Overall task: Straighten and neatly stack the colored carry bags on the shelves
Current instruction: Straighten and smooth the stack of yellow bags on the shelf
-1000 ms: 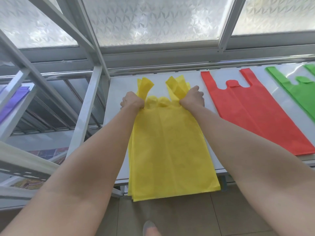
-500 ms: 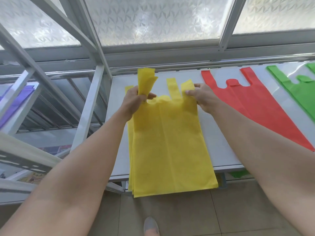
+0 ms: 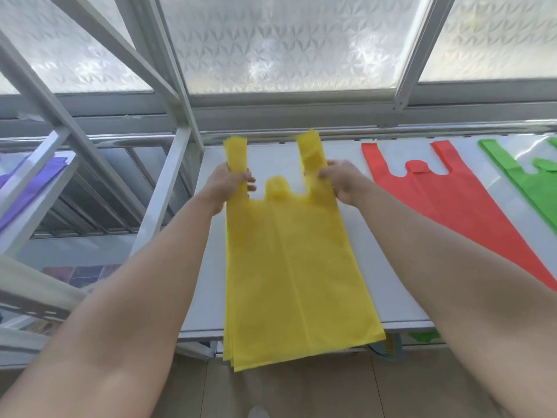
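Observation:
A stack of yellow carry bags (image 3: 295, 267) lies lengthwise on the white shelf (image 3: 205, 267), its bottom edge hanging over the shelf's front. My left hand (image 3: 229, 184) grips the left handle strap and my right hand (image 3: 340, 181) grips the right one; both straps stand straight toward the window. To the right, red carry bags (image 3: 470, 218) lie flat on the same shelf, slanted. Green carry bags (image 3: 530, 182) lie at the far right, partly cut off by the frame.
Purple bags (image 3: 33, 182) rest on a lower shelf at the left, behind grey metal frame posts (image 3: 159, 200). A frosted window (image 3: 286, 40) runs along the back. Tiled floor and a shoe tip (image 3: 257, 413) show below the shelf's front edge.
The crumpled yellow handles have been pulled straight and spread apart. Both hands shifted outward onto the two straps, and the stack now lies squarer on the shelf.

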`<control>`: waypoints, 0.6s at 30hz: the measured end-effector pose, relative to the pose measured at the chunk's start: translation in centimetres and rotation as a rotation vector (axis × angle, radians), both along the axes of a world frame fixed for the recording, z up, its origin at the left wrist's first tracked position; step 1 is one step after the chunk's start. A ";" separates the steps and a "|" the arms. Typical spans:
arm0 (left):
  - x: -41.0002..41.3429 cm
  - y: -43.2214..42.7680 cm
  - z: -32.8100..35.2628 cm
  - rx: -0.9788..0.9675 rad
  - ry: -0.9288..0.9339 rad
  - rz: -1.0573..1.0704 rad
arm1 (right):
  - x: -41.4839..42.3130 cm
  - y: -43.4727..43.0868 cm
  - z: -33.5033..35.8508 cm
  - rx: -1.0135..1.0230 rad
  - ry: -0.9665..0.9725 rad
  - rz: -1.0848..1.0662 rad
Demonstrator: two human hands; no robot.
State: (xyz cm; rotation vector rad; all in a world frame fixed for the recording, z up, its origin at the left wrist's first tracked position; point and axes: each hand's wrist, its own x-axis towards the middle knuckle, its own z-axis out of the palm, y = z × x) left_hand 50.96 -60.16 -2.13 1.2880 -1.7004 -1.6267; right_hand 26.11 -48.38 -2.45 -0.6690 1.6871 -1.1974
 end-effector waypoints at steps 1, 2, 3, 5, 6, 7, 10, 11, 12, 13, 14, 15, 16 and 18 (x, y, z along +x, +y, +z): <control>-0.4 0.0 -0.6 -0.036 -0.082 0.049 | 0.0 -0.3 -0.9 0.083 0.087 0.000; -0.6 0.1 -1.1 -0.041 -0.126 0.112 | -0.1 -0.5 -1.5 0.142 0.156 -0.006; -0.6 0.1 -1.5 -0.062 -0.159 0.175 | -0.2 -0.6 -1.8 0.174 0.201 -0.014; -0.4 -0.3 -2.3 -0.125 -0.204 0.232 | -0.4 -0.9 -2.0 0.188 0.267 -0.016; -0.2 -0.7 -2.6 -0.150 -0.190 0.224 | -0.3 -1.0 -1.9 0.189 0.302 -0.016; 0.0 -1.1 -2.7 -0.158 -0.145 0.203 | -0.1 -1.0 -1.6 0.172 0.317 -0.025; 0.0 -2.4 -3.0 -0.148 -0.058 0.193 | 0.0 -1.3 -1.4 0.107 0.280 -0.072; -0.1 -2.3 -2.7 -0.176 -0.092 0.205 | 0.0 -1.5 -1.6 0.110 0.290 -0.088; -0.1 -2.5 -2.9 -0.194 -0.143 0.213 | 0.0 -1.5 -1.7 0.133 0.322 -0.094; 0.0 -2.4 -3.1 -0.204 -0.195 0.225 | 0.1 -1.1 -1.8 0.164 0.391 -0.084; 0.2 -1.9 -3.3 -0.209 -0.218 0.244 | 0.3 -0.5 -1.7 0.194 0.479 -0.061; 0.5 -1.1 -3.4 -0.201 -0.226 0.263 | 0.7 0.6 -1.6 0.213 0.563 -0.029; 1.0 0.0 -3.7 -0.210 -0.230 0.274 | 1.3 2.2 -1.5 0.233 0.622 0.012; 2.7 3.3 -4.0 -0.260 -0.235 0.278 | 2.8 6.4 -1.6 0.264 0.704 0.099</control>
